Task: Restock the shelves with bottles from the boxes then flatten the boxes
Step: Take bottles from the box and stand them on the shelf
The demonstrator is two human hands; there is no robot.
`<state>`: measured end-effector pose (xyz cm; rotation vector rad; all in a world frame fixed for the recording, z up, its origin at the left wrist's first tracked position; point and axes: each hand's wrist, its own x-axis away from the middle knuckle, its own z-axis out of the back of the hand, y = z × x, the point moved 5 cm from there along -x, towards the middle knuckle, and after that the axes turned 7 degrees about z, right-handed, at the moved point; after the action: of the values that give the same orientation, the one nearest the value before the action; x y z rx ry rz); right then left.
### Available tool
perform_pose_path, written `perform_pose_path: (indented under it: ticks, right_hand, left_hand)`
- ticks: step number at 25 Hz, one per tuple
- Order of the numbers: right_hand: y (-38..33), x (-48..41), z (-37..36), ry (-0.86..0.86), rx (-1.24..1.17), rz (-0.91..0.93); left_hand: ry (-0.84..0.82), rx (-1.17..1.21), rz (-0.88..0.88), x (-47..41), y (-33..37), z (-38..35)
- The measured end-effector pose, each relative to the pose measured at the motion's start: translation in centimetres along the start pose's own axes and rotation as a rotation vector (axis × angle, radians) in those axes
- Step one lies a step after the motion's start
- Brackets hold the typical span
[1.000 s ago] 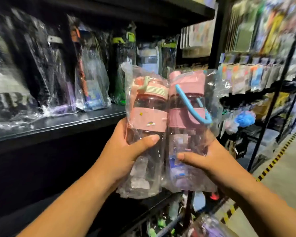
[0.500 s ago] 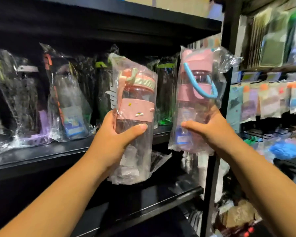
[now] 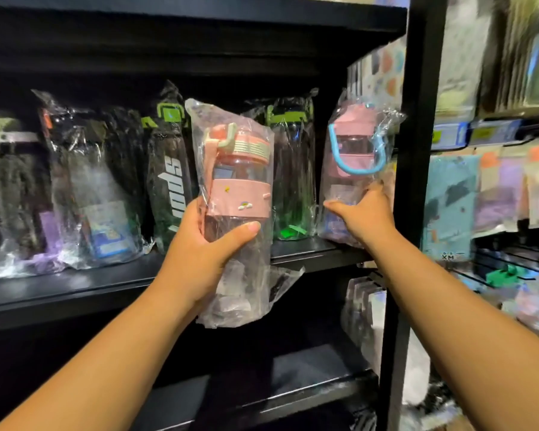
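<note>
place: shop | shelves: black, stocked with rows of bagged bottles | rack alongside: hung packets in rows; labels along its rail

White vertical lettering on a dark wrapped bottle on the shelf, left of centre, seems to begin "spo"; the rest is unclear. Far right, a teal packet carries "XM" near its bottom edge.
</note>
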<state>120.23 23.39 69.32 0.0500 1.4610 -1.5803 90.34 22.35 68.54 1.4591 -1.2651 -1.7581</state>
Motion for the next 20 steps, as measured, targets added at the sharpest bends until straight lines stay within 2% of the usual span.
perform_pose_path:
  ticks: [6, 11, 20]
  right_hand:
    - [0.9, -1.4, -1.0, -0.079, 0.165, -0.025]
    - [2.0, -2.4, -2.3, -0.111, 0.048, -0.046]
    - [1.9, -1.3, -1.9, -0.114, 0.028, -0.073]
  left_hand:
    - [0.049, -0.003, 0.019, -0.6, -1.1, -0.4]
    - [0.044, -0.024, 0.014, -0.7, -1.6, -0.8]
    - [0.04, 0.002, 0.007, -1.0, -1.5, -1.0]
